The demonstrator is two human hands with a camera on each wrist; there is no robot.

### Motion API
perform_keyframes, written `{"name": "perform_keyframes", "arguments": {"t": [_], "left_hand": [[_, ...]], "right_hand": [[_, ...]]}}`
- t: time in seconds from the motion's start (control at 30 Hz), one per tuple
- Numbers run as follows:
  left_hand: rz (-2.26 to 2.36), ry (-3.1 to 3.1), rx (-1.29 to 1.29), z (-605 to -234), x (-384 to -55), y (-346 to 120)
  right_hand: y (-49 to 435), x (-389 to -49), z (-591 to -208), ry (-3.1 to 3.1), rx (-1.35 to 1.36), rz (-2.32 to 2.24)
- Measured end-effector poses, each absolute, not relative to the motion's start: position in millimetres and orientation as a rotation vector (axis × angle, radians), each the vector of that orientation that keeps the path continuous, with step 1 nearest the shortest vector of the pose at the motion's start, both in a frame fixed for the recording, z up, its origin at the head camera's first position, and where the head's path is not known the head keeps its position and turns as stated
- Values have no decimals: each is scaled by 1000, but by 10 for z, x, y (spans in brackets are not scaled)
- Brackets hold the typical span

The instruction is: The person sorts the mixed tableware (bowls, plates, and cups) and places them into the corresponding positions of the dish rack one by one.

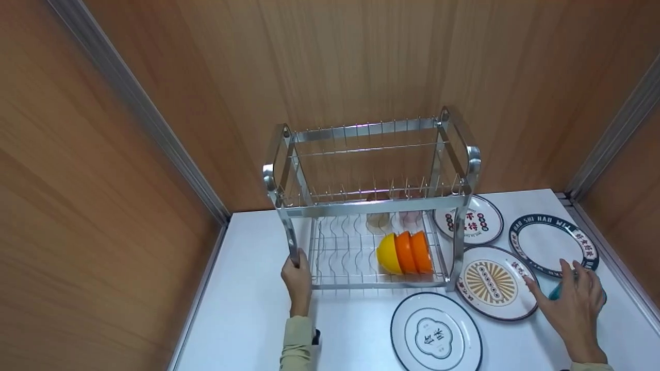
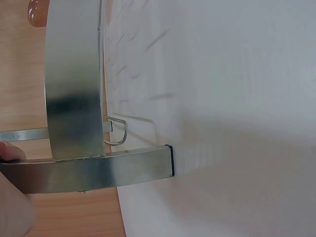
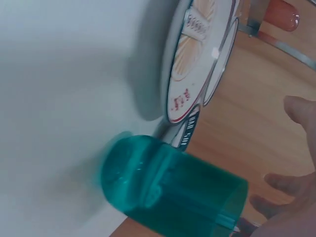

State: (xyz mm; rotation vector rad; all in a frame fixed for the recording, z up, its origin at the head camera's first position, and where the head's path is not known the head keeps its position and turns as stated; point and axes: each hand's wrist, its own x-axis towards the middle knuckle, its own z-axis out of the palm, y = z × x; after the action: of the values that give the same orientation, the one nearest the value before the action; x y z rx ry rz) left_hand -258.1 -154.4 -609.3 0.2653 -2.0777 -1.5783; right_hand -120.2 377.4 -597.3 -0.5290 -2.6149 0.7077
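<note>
My left hand (image 1: 297, 281) grips the front left post (image 1: 290, 234) of a two-tier metal dish rack (image 1: 376, 207); the left wrist view shows a finger and thumb at this post. On the rack's lower tier, a yellow bowl (image 1: 388, 254) and two orange bowls (image 1: 422, 252) stand on their sides, nested together. My right hand (image 1: 575, 304) is spread over a teal see-through cup (image 3: 173, 185). Its fingers (image 3: 284, 183) are loosely extended near the cup's rim. In the head view the hand hides most of the cup.
Right of the rack lie a sunburst plate (image 1: 490, 283), a dark-rimmed plate (image 1: 546, 242) and a red-lettered plate (image 1: 474, 221). A blue-rimmed plate (image 1: 412, 335) lies in front. Two cups, one brownish (image 1: 378, 220) and one pinkish (image 1: 411, 218), show through the rack. Wooden walls (image 1: 361, 62) enclose the white table (image 1: 247, 309).
</note>
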Motion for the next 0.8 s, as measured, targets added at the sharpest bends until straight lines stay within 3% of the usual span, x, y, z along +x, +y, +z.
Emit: {"name": "perform_keyframes", "arguments": {"t": [0.53,0.8], "left_hand": [[-1609,-2062,269,-6121,-2553,-1560],[-1534,-2077,212,-6078,-2507,-1569]], "right_hand": [[4053,-1208,-6079,-2770,-833,736],[4038,-1150,-6092,-2728,-823,724]]}}
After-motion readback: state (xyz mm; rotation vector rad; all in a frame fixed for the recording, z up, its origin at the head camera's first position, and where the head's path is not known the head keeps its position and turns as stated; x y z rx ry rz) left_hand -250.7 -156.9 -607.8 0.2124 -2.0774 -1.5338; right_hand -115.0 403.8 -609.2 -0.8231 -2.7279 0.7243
